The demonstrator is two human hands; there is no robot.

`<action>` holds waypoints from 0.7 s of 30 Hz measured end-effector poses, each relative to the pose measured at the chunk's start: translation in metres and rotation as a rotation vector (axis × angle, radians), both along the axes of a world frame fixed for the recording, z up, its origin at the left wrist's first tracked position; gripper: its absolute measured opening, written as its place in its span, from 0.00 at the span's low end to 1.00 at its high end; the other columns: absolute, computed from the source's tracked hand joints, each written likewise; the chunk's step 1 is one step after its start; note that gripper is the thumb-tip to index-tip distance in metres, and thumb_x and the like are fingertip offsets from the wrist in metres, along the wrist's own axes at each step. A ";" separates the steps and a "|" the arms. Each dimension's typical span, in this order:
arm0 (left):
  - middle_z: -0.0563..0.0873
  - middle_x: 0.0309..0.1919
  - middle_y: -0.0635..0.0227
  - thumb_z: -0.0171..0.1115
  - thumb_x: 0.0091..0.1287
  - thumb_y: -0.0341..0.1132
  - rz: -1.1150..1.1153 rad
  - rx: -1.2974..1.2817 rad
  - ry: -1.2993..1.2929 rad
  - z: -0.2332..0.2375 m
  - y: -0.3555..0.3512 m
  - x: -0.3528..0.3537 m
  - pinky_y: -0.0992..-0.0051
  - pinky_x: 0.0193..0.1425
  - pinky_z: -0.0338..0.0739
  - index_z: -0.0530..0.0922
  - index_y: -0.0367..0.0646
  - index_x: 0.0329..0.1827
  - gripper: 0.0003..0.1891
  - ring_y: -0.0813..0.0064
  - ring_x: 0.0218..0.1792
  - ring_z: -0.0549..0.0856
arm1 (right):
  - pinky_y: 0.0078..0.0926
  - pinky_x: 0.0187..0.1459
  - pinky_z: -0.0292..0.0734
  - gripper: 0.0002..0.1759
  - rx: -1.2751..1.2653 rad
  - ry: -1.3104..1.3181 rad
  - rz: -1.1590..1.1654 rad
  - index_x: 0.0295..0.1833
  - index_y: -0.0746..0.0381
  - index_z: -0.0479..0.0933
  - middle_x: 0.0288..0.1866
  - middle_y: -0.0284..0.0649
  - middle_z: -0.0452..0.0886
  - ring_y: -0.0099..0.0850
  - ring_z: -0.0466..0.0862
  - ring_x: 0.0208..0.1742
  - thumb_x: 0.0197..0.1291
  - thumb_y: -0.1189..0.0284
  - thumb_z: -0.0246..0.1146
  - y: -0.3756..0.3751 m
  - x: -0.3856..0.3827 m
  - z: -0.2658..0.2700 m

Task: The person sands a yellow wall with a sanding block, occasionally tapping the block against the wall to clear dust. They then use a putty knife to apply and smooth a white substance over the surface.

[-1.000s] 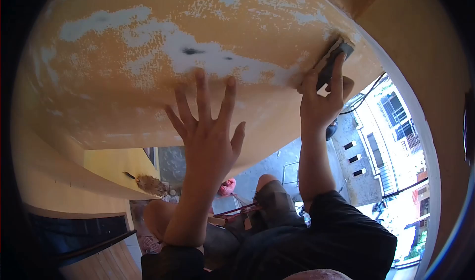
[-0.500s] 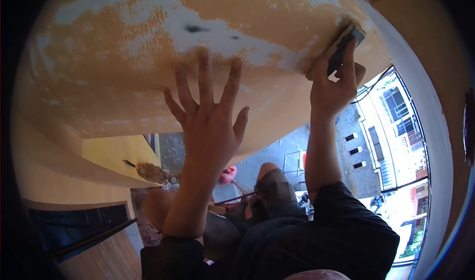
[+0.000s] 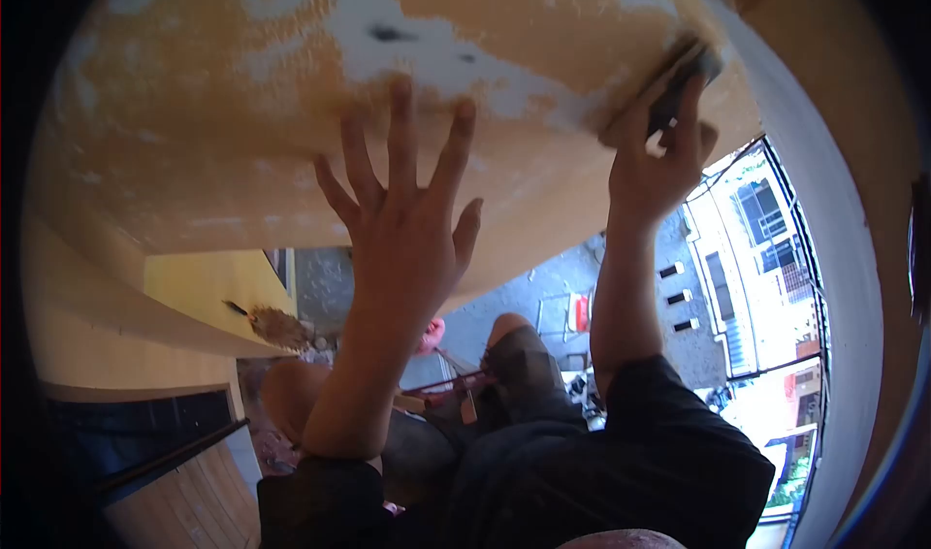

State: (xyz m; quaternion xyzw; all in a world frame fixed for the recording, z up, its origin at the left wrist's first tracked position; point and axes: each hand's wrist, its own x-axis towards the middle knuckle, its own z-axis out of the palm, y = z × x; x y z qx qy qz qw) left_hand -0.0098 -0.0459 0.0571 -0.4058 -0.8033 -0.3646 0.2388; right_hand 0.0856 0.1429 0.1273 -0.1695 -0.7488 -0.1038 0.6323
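Note:
My left hand [image 3: 402,229] is held up with its fingers spread and nothing in it. Its fingertips rest on or very near the orange-tan painted surface [image 3: 223,151], below pale, patchy areas. Farther right, my right hand [image 3: 659,166] grips a dark, flat sanding block [image 3: 674,79], its long face against the same surface close to the right edge. Blur softens the block and the fingertips. Two dark marks [image 3: 390,33] show in the pale patch above my left hand.
A bristly brush [image 3: 279,328] with a dark handle lies on the yellow ledge [image 3: 194,292] at lower left. My knees show below, with a grey floor [image 3: 465,331] far beneath. A red-and-white chair [image 3: 579,313] stands down there. At right is a bright opening with a metal frame [image 3: 790,360].
The view has shifted slightly, so the surface sits higher and the things below lie farther left. My right hand and the sanding block have moved slightly; my left hand stays spread.

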 end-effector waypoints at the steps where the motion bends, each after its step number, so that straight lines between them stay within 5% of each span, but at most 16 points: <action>1: 0.49 0.79 0.53 0.70 0.58 0.44 -0.008 -0.008 -0.021 -0.005 -0.002 0.005 0.32 0.69 0.51 0.59 0.66 0.78 0.44 0.35 0.75 0.49 | 0.20 0.35 0.69 0.36 -0.041 0.063 -0.011 0.71 0.57 0.71 0.38 0.33 0.70 0.22 0.70 0.33 0.54 0.76 0.70 -0.004 -0.002 0.005; 13: 0.46 0.80 0.53 0.70 0.58 0.47 -0.020 -0.040 -0.001 -0.011 -0.002 -0.009 0.29 0.68 0.48 0.57 0.68 0.79 0.44 0.33 0.75 0.47 | 0.35 0.43 0.72 0.41 -0.246 -0.260 0.245 0.67 0.68 0.66 0.42 0.45 0.73 0.39 0.73 0.42 0.42 0.83 0.70 -0.039 0.070 -0.168; 19: 0.45 0.80 0.51 0.69 0.60 0.46 0.008 -0.046 0.040 -0.009 -0.001 -0.004 0.30 0.68 0.50 0.57 0.66 0.79 0.44 0.33 0.75 0.48 | 0.37 0.41 0.75 0.34 -0.534 -0.491 0.469 0.65 0.68 0.68 0.43 0.48 0.76 0.41 0.76 0.39 0.50 0.80 0.68 -0.073 0.092 -0.239; 21: 0.48 0.80 0.58 0.72 0.56 0.45 0.017 0.027 0.045 -0.015 0.001 -0.006 0.28 0.68 0.48 0.59 0.70 0.78 0.45 0.38 0.76 0.49 | 0.38 0.45 0.77 0.33 -0.600 -0.560 0.426 0.65 0.66 0.69 0.45 0.49 0.75 0.44 0.78 0.43 0.50 0.79 0.69 -0.078 0.099 -0.286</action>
